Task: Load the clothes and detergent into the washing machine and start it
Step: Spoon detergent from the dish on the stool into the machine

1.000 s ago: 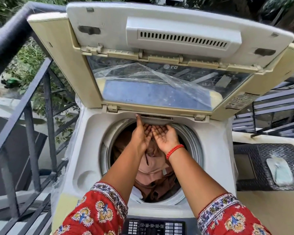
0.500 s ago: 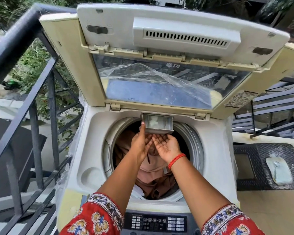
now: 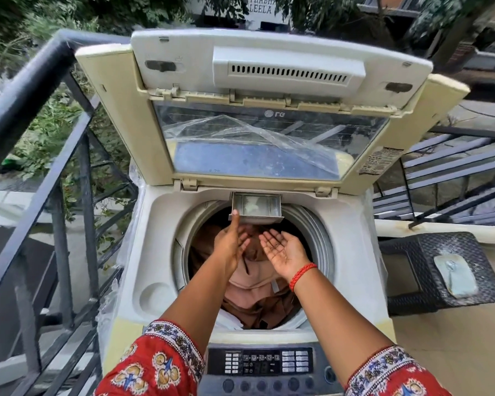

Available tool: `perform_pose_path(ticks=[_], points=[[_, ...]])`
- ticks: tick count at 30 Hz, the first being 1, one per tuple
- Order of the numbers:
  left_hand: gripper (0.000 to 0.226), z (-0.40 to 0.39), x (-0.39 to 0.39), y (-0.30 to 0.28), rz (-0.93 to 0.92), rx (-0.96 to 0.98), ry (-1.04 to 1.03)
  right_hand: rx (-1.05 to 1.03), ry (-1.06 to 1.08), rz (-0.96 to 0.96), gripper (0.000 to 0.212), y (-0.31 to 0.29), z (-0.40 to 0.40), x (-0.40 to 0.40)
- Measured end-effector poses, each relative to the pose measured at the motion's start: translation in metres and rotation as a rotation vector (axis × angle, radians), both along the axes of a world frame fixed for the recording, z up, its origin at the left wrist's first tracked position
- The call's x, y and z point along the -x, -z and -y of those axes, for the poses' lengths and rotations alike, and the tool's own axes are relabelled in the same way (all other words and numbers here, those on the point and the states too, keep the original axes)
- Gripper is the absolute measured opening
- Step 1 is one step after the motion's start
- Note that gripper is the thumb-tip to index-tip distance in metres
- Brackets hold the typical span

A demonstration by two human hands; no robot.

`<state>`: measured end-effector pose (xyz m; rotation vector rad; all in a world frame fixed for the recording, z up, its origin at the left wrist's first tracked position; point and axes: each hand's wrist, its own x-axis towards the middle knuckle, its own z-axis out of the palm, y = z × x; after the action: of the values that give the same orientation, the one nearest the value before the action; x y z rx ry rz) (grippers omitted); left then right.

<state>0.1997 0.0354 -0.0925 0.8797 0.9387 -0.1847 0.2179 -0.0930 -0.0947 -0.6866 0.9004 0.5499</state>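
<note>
The top-loading washing machine (image 3: 155, 247) stands with its lid (image 3: 269, 115) raised. Brown and tan clothes (image 3: 257, 292) fill the drum. A small detergent drawer (image 3: 256, 207) is pulled out at the back rim of the drum, with pale residue inside. My left hand (image 3: 230, 241) reaches up with a fingertip touching the drawer's front left corner. My right hand (image 3: 283, 250) is palm up, fingers apart, just below and apart from the drawer, holding nothing. The control panel (image 3: 260, 364) sits at the front edge.
A black metal railing (image 3: 40, 155) runs close along the left. At the right a dark woven stool (image 3: 440, 270) carries a pale packet (image 3: 455, 275). Clear plastic film (image 3: 240, 135) lies behind the lid's glass. More railing stands behind at the right.
The detergent drawer has come out from the back rim. My hands have drawn back toward me and separated; the right one has let go and turned palm up.
</note>
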Motion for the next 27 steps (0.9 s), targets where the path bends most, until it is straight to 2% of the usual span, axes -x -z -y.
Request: perform_pose_path(ticks=[3, 5, 8, 11, 16, 20, 27], points=[[0.049, 0.017, 0.0, -0.012, -0.038, -0.157, -0.069, 0.034, 0.022, 0.043, 0.031, -0.014, 0.019, 0.006], [0.048, 0.035, -0.002, -0.021, -0.005, -0.286, -0.019, 0.083, 0.048, 0.101, 0.029, -0.026, 0.036, 0.009], [0.034, 0.072, -0.004, -0.041, 0.172, -0.498, 0.191, 0.202, 0.067, 0.202, 0.021, -0.049, 0.07, 0.018], [0.034, 0.121, -0.007, -0.071, 0.38, -0.658, 0.42, 0.338, 0.137, 0.34, 0.014, -0.072, 0.116, 0.03], [0.021, 0.219, -0.001, -0.108, 0.666, -0.684, 0.721, 0.519, 0.283, 0.417, 0.007, -0.099, 0.206, 0.057], [0.02, 0.3, 0.003, -0.106, 0.717, -0.743, 0.945, 0.614, 0.415, 0.346, 0.005, -0.099, 0.286, 0.086], [0.03, 0.425, -0.015, -0.064, 0.588, -0.896, 1.333, 0.636, 0.546, 0.181, 0.015, -0.065, 0.421, 0.13]])
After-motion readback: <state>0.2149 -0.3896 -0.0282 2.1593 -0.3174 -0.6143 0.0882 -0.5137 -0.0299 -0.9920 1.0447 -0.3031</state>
